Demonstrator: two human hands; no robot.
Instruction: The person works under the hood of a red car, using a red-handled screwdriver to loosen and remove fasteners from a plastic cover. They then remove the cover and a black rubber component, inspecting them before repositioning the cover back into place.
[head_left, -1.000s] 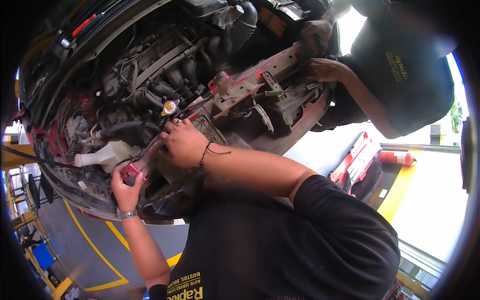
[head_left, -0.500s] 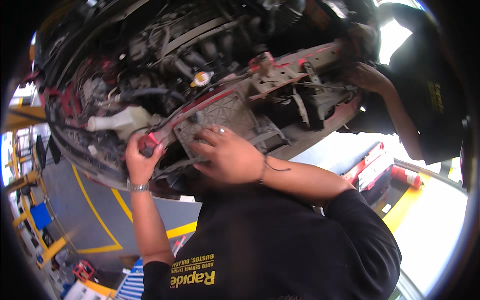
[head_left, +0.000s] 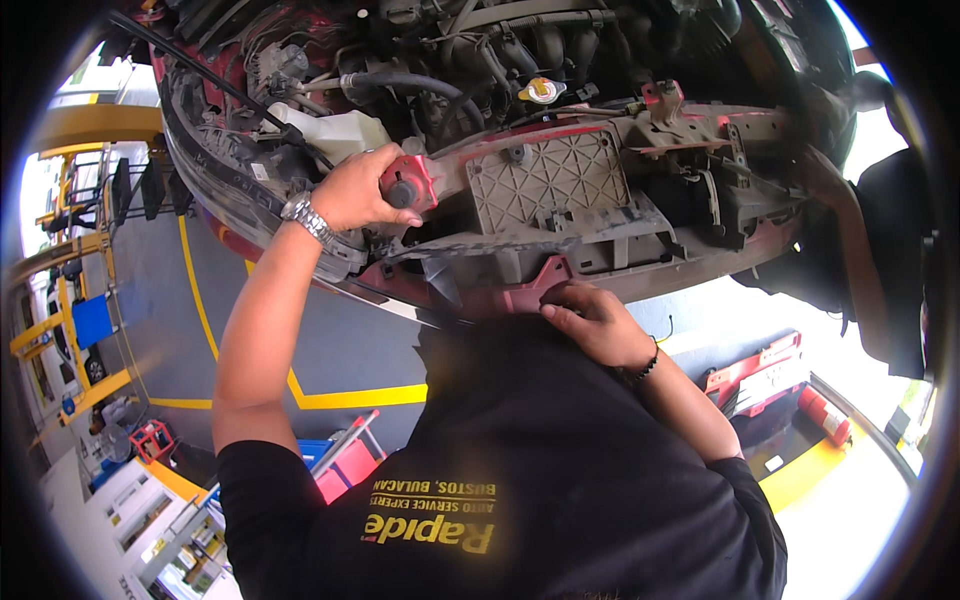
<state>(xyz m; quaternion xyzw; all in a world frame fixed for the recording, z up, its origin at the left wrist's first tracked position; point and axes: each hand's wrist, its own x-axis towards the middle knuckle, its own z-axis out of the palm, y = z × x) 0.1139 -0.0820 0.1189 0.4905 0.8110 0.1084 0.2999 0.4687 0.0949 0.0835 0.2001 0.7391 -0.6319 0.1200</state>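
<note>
My left hand (head_left: 357,187) grips the red bracket (head_left: 428,184) with its black rubber mount at the left end of the car's front crossmember. My right hand (head_left: 595,318) has curled fingers on a lower red panel (head_left: 540,285), its fingertips partly hidden. Between and above my hands lies a ribbed grey-brown plate (head_left: 540,182) behind a grey ledge (head_left: 510,235). Just above my left hand is a white translucent reservoir (head_left: 325,130); a yellow radiator cap (head_left: 542,90) sits on the engine side.
A co-worker's hand (head_left: 818,170) reaches to the crossmember's right end, with their dark-shirted body (head_left: 890,280) beside the car. Yellow lifting equipment (head_left: 60,240) stands at left. At lower right are a red extinguisher (head_left: 825,415) and a red metal object (head_left: 750,365).
My right hand has moved from the upper crossmember down and right to the lower red panel. My left hand stays gripped on the red bracket. The view has shifted, showing more floor.
</note>
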